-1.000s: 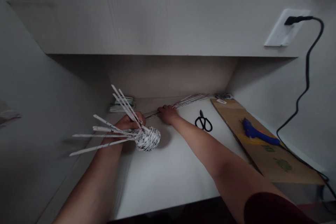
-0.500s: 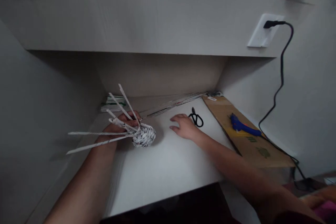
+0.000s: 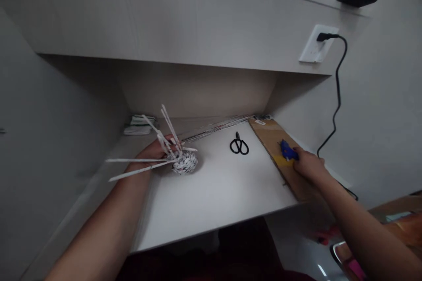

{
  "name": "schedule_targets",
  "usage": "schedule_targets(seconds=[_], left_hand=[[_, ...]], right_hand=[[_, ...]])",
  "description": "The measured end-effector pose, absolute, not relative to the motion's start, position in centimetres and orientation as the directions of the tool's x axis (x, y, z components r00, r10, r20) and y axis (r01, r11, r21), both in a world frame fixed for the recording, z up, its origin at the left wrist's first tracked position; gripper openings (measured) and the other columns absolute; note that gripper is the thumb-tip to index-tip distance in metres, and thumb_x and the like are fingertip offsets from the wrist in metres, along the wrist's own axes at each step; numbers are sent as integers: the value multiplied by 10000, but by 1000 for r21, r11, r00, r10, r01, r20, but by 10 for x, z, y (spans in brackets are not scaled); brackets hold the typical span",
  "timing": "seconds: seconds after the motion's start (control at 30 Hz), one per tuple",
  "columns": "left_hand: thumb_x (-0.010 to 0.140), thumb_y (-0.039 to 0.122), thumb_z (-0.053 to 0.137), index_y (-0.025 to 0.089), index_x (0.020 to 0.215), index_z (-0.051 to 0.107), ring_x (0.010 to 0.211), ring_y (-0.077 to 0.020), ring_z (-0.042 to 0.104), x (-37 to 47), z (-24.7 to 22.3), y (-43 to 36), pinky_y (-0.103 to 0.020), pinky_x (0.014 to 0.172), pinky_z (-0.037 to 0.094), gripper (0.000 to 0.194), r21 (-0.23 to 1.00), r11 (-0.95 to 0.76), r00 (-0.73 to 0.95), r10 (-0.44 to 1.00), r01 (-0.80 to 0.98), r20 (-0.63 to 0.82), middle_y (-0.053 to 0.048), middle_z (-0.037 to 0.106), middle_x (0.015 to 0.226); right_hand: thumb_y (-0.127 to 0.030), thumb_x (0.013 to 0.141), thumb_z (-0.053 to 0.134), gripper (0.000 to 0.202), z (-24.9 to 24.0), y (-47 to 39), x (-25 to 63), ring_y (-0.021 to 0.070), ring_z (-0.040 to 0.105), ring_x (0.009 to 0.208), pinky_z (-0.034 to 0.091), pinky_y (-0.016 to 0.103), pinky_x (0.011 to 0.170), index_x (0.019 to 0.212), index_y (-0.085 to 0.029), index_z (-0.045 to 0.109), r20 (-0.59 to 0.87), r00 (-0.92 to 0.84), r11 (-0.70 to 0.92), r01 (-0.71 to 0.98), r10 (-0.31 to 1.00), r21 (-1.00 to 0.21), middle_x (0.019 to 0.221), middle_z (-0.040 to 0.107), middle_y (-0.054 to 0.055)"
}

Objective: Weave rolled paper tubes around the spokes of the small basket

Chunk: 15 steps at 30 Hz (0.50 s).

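My left hand (image 3: 157,148) is closed on a small woven paper basket (image 3: 185,163), partly behind its sticks. Several rolled paper sticks spread from the basket's top, some pointing up and some to the left. On the right, my right hand (image 3: 308,164) is wrapped round the handle of a blue glue gun (image 3: 287,151), which is over a strip of cardboard (image 3: 273,140). Black-handled scissors (image 3: 239,144) lie on the white tabletop (image 3: 224,189) between my hands, touched by neither.
Long thin paper sticks (image 3: 217,127) lie along the back of the tabletop. A folded bundle (image 3: 138,125) sits in the back left corner. From the wall socket (image 3: 318,44), a black cord (image 3: 339,92) hangs down at the right. A cabinet panel (image 3: 181,22) overhangs the back.
My right hand has moved right from beside the scissors and has taken hold of the glue gun. The basket stays in my left hand, slightly turned. The view has shifted.
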<state>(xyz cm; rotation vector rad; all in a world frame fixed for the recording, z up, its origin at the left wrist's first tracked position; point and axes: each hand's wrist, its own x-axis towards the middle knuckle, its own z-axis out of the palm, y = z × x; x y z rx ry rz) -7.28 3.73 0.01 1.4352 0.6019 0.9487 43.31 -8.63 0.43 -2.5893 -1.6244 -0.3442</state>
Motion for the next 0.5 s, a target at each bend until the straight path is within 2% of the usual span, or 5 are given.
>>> schedule_targets(seconds=[0.1,0.23,0.33,0.4,0.5], left_hand=[[588,295,832,166,747,631,520,-132,557,-65,-1,32,-229,469,363,287,982,-35,519,845,-184,127,-9,642,624],[596,259,830,139,791,606,520,-137,579,-57,-3,27,-235,477,387,321,980,11,522,848,-197,95,-19,648,637],[598,239,835,130,788,590,515,-134,584,-54,-3,26,-240,486,406,328,979,20,521,848,-204,91,-19,649,638],[619,248,827,133,796,593,519,-126,582,-52,-1,25,-236,493,412,315,978,3,522,846,-207,108,-10,644,643],[619,266,830,133,780,605,526,-124,581,-50,2,25,-238,507,419,307,982,-28,538,833,-189,127,-4,636,635]], right_hand=[[-182,796,467,536,-1,-84,426,382,603,1066,460,473,785,1327,-125,500,281,404,-441,893,871,84,1168,633,236],[-241,862,423,445,16,-85,397,351,615,1003,474,424,761,1260,-89,553,438,312,-346,938,843,-2,1072,656,227],[-430,871,486,390,39,-95,360,270,635,722,473,344,605,1078,-147,656,486,241,-154,965,840,-212,782,679,119],[-527,840,525,389,52,-106,329,208,557,522,418,308,475,940,-189,690,446,168,-11,942,879,-335,609,616,42],[-525,837,553,347,64,-122,280,184,580,567,449,293,500,857,-210,698,380,17,200,829,925,-522,676,650,31]])
